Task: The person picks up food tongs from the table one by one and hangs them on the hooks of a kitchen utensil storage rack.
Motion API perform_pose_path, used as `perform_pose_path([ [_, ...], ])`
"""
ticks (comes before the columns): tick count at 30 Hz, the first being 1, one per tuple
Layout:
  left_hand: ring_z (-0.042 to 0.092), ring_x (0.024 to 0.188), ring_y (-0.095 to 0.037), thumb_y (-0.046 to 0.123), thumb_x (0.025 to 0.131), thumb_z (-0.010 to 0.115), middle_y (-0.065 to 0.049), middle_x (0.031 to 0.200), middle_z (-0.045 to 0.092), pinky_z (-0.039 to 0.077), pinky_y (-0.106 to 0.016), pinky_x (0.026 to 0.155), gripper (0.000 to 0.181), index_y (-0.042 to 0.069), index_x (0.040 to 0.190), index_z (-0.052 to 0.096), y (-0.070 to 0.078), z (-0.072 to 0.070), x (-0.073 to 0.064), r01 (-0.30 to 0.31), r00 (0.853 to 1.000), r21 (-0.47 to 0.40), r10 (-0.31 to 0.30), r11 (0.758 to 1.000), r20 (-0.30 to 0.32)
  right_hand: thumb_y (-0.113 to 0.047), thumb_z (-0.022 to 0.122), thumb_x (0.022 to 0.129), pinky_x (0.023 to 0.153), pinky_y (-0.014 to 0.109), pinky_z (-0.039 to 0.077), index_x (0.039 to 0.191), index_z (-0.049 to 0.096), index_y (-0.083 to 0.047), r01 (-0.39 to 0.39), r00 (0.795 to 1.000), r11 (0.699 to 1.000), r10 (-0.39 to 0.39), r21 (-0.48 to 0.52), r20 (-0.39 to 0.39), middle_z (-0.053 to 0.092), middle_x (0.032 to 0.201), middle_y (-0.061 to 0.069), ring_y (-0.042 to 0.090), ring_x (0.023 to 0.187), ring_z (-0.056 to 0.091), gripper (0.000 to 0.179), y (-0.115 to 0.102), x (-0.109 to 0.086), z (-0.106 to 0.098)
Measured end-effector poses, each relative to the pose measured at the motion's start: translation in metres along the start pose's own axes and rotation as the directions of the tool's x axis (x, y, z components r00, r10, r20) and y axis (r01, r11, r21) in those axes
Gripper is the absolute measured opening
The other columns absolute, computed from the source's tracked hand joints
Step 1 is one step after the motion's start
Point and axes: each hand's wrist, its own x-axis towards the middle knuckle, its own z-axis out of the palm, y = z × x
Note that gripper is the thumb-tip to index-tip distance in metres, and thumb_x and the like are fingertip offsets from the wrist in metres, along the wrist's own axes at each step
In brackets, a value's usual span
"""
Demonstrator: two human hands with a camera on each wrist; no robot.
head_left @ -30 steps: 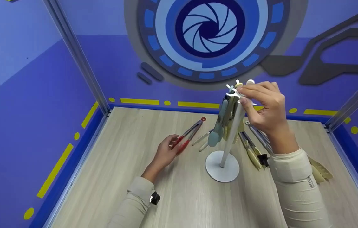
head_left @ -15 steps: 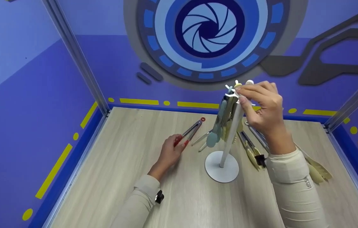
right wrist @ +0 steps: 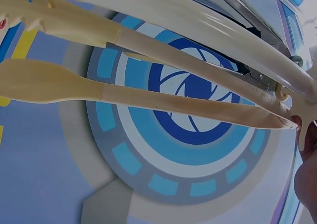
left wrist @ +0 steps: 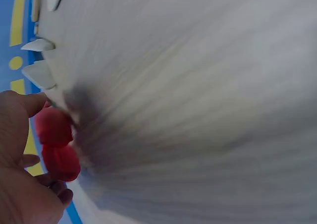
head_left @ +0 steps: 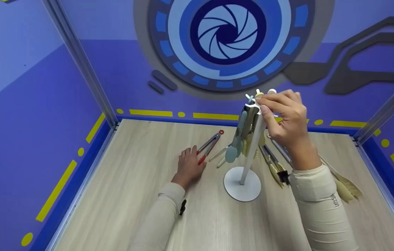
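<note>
My left hand (head_left: 189,169) is at the near end of red-tipped kitchen tongs (head_left: 201,160) on the table. In the left wrist view the thumb and fingers hold the two red heads (left wrist: 60,159) from either side. My right hand (head_left: 287,115) pinches the white hooked top of a utensil stand (head_left: 242,192), between thumb and fingertips. Blue-grey utensils (head_left: 231,154) hang from its hooks. In the right wrist view a beige flat-ended utensil (right wrist: 163,99) and a beige utensil with a toothed end (right wrist: 84,23) hang beside the pole.
Right of the stand lie tongs with pale yellow tips (head_left: 274,170). Pale yellow broad-ended utensils (head_left: 344,190) lie further right, partly behind the right sleeve. Two pale tips (head_left: 221,162) show left of the pole. Blue walls enclose the table's back and sides.
My left hand has moved slightly right and forward and turned more back-up over the tongs' red ends. My right hand keeps its pinch at the stand's top; the view has shifted slightly.
</note>
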Motion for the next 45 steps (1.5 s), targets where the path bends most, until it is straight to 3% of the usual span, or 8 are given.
perform_pose_path([
  [4, 0.056, 0.128, -0.038, 0.037, 0.100, 0.074, -0.023, 0.140, 0.060, 0.049, -0.051, 0.109, 0.069, -0.002, 0.152, 0.050, 0.001, 0.016, 0.004, 0.010, 0.998, 0.098, -0.004, 0.995, -0.060, -0.011, 0.069, 0.091, 0.091, 0.027, 0.031, 0.102, 0.087, -0.007, -0.014, 1.000, 1.000, 0.014, 0.000, -0.001, 0.084, 0.102, 0.011, 0.030, 0.089, 0.061, 0.021, -0.001, -0.001, 0.001],
  [7, 0.058, 0.117, -0.034, 0.046, 0.102, 0.070, -0.017, 0.129, 0.061, 0.051, -0.046, 0.095, 0.064, 0.001, 0.145, 0.056, 0.003, 0.025, 0.005, 0.049, 0.995, 0.206, -0.030, 0.977, -0.093, -0.011, 0.069, 0.091, 0.092, 0.027, 0.031, 0.101, 0.087, -0.007, -0.028, 1.000, 1.000, 0.028, -0.001, 0.001, 0.083, 0.101, 0.011, 0.030, 0.090, 0.061, 0.021, -0.002, -0.001, 0.002],
  [11, 0.057, 0.108, -0.030, 0.054, 0.102, 0.065, -0.013, 0.118, 0.060, 0.049, -0.043, 0.086, 0.061, 0.006, 0.138, 0.059, 0.005, 0.031, 0.006, 0.110, 0.992, 0.270, -0.088, 0.957, -0.093, -0.012, 0.069, 0.091, 0.093, 0.026, 0.031, 0.100, 0.087, -0.007, -0.040, 0.999, 0.999, 0.040, -0.003, -0.006, 0.083, 0.100, 0.011, 0.031, 0.090, 0.062, 0.021, -0.002, 0.000, 0.003],
  [23, 0.057, 0.106, -0.030, 0.051, 0.104, 0.063, -0.013, 0.118, 0.061, 0.049, -0.045, 0.085, 0.056, 0.008, 0.139, 0.059, 0.008, 0.034, 0.006, 0.137, 0.988, 0.265, -0.113, 0.954, -0.106, -0.007, 0.070, 0.090, 0.094, 0.024, 0.032, 0.097, 0.086, -0.003, -0.054, 0.998, 0.999, 0.054, -0.008, -0.045, 0.083, 0.097, 0.015, 0.034, 0.089, 0.062, 0.018, -0.001, -0.003, 0.003],
  [31, 0.059, 0.100, -0.032, 0.048, 0.103, 0.067, -0.013, 0.111, 0.062, 0.048, -0.044, 0.078, 0.048, 0.008, 0.127, 0.062, 0.009, 0.036, 0.003, 0.114, 0.981, 0.250, -0.070, 0.962, -0.178, -0.007, 0.069, 0.089, 0.093, 0.023, 0.032, 0.095, 0.086, -0.002, -0.063, 0.996, 0.998, 0.063, 0.004, -0.068, 0.082, 0.094, 0.016, 0.034, 0.089, 0.061, 0.019, -0.004, -0.003, 0.003],
  [41, 0.058, 0.104, -0.033, 0.047, 0.104, 0.064, -0.014, 0.115, 0.061, 0.047, -0.045, 0.082, 0.050, 0.007, 0.133, 0.060, 0.006, 0.035, 0.004, 0.118, 0.986, 0.235, -0.086, 0.965, -0.142, -0.006, 0.069, 0.089, 0.092, 0.023, 0.032, 0.093, 0.086, -0.001, -0.073, 0.995, 0.997, 0.073, 0.002, -0.074, 0.082, 0.093, 0.017, 0.035, 0.088, 0.062, 0.017, -0.007, -0.002, 0.004],
  [45, 0.057, 0.106, -0.033, 0.043, 0.105, 0.063, -0.014, 0.117, 0.060, 0.049, -0.046, 0.086, 0.047, 0.008, 0.136, 0.059, 0.004, 0.028, 0.005, 0.109, 0.992, 0.226, -0.091, 0.968, -0.088, -0.006, 0.069, 0.089, 0.092, 0.023, 0.032, 0.094, 0.086, -0.001, -0.070, 0.995, 0.998, 0.070, 0.009, -0.076, 0.082, 0.094, 0.017, 0.035, 0.088, 0.061, 0.018, -0.006, -0.003, 0.005],
])
